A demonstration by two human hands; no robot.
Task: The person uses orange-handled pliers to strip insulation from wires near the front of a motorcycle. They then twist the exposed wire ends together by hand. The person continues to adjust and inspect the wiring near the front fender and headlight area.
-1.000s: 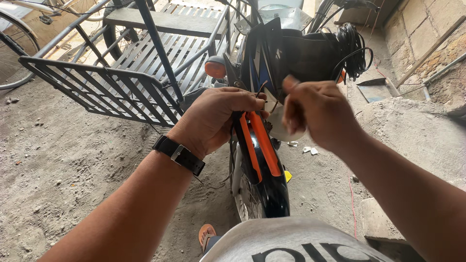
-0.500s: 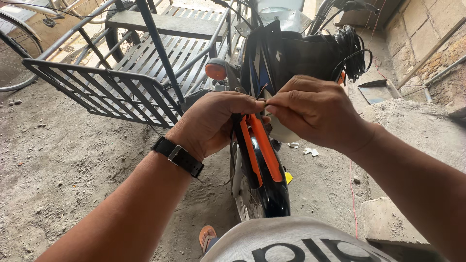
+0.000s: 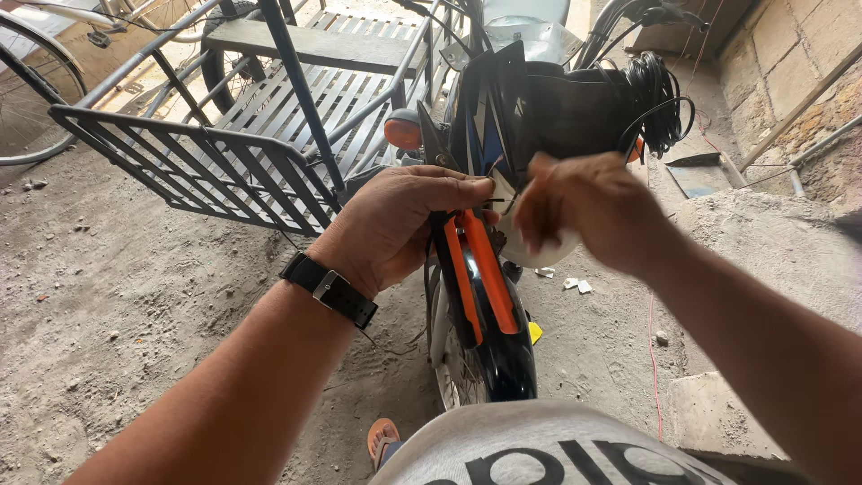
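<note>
- Our left hand (image 3: 395, 224) has its fingers (image 3: 449, 190) curled together around the top of the rear mudguard (image 3: 485, 296), right where the black-and-orange fender meets the tail of the motorcycle (image 3: 548, 108). Thumb and forefinger look pinched on something thin and dark at the tip, too small for us to tell what it is.
- Our right hand (image 3: 584, 211) is just beside it, a bit blurred, fingers bunched together and pointing at that same spot. We honestly can't tell if it's gripping anything.
- The two hands are nearly touching, both above the orange stripes on the mudguard.
- There's a black watch (image 3: 330, 289) on our left wrist.
- Under the mudguard we see the rear tyre (image 3: 453, 368), standing on the dusty concrete floor (image 3: 135, 314).
- A coil of black cable (image 3: 655, 103) hangs on the right side of the bike's tail, and an orange indicator light (image 3: 404, 133) sticks out on the left.
- Left of the bike is a grey metal sidecar frame (image 3: 206, 171) with slatted bars, attached alongside it.
- Far left, part of a bicycle wheel (image 3: 31, 99).
- Right edge is a rough block wall (image 3: 799, 63).
</note>
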